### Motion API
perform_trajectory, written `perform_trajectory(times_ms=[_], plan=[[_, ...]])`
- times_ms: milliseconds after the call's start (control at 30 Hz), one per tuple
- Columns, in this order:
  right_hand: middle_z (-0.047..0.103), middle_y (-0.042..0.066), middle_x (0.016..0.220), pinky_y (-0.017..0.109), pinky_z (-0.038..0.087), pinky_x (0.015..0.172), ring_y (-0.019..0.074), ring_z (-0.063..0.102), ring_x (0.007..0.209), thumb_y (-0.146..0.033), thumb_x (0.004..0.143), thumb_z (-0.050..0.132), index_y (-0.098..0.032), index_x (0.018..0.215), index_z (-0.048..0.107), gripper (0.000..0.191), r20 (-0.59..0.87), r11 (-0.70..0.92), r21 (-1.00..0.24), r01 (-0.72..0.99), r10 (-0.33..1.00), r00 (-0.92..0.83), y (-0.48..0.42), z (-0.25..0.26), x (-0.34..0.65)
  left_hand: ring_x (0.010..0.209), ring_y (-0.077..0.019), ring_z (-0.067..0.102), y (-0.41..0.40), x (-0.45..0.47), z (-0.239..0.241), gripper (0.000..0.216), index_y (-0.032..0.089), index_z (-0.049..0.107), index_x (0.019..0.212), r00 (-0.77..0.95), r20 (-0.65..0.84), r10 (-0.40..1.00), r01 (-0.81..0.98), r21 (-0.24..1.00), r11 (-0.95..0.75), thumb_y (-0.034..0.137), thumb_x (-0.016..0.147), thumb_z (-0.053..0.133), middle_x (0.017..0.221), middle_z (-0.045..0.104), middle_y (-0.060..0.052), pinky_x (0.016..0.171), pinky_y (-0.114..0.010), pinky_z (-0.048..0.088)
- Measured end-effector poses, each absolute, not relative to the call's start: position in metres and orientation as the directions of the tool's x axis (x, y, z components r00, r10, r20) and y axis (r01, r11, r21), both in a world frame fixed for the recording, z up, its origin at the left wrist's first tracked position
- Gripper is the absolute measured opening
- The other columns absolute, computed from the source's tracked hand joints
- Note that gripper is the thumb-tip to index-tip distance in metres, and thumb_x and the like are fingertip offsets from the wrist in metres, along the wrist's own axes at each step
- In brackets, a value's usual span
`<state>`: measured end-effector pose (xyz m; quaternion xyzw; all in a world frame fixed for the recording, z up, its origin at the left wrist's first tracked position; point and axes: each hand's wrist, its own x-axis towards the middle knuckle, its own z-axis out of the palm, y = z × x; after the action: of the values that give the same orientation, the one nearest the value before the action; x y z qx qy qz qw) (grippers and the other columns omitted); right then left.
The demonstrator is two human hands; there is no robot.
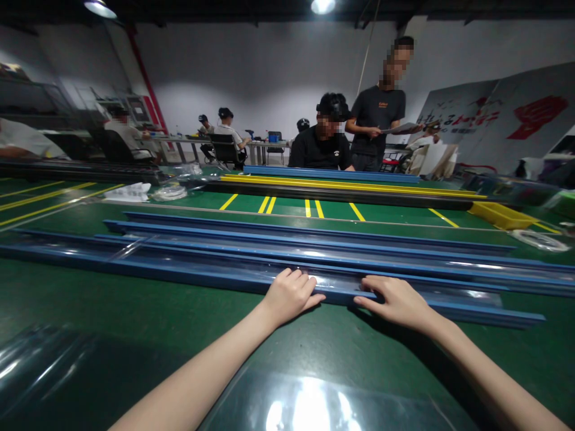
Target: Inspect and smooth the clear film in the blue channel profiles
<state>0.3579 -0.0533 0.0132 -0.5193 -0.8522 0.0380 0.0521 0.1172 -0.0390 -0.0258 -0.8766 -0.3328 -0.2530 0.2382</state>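
A long blue channel-shaped profile [193,274] lies across the green table in front of me, with clear plastic film showing along its inside. My left hand [291,293] has its fingers curled over the profile's near edge, thumb pointing right. Just to the right, my right hand [399,300] grips the same edge, fingers on top and thumb at the front side. Right behind lies another blue profile [287,244], close alongside. Clear plastic sheet [251,392] is spread on the table near my forearms.
Yellow and black strips [350,187] lie on the far part of the table, beside a yellow tray [501,215]. A coiled clear bundle [539,240] is at the right, plastic packets [128,193] at the left. A seated person [321,143] and a standing person [377,114] are beyond.
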Motion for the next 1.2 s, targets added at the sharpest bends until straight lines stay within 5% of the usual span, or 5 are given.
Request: perform_trajectory(times_ms=[567,1200], plan=[[0.060,0.003,0.073,0.024,0.034,0.058,0.0164,0.056,0.068,-0.053,0.080,0.031,-0.021,0.071,0.052,0.039,0.057,0.458,-0.069,0.886,0.889,-0.455,-0.0555,0.0134,0.3556,0.056,-0.0144,0.053,-0.0387,0.1175,-0.0231,0.037,0.016,0.050,0.069,0.620,0.604,0.502,0.722,-0.189,-0.665,0.049,0.083,0.038,0.057,0.055,-0.001,0.052,-0.025,0.033],[0.060,0.006,0.096,0.028,0.042,0.071,0.0186,0.057,0.086,-0.051,0.081,0.034,-0.028,0.115,0.052,0.044,0.053,0.539,-0.056,0.840,0.842,-0.537,-0.0548,0.0111,0.3591,0.053,-0.0139,0.051,-0.0371,0.1171,-0.0252,0.038,0.017,0.049,0.064,0.627,0.622,0.469,0.715,-0.220,-0.664,0.048,0.083,0.039,0.054,0.054,0.000,0.051,-0.026,0.029]])
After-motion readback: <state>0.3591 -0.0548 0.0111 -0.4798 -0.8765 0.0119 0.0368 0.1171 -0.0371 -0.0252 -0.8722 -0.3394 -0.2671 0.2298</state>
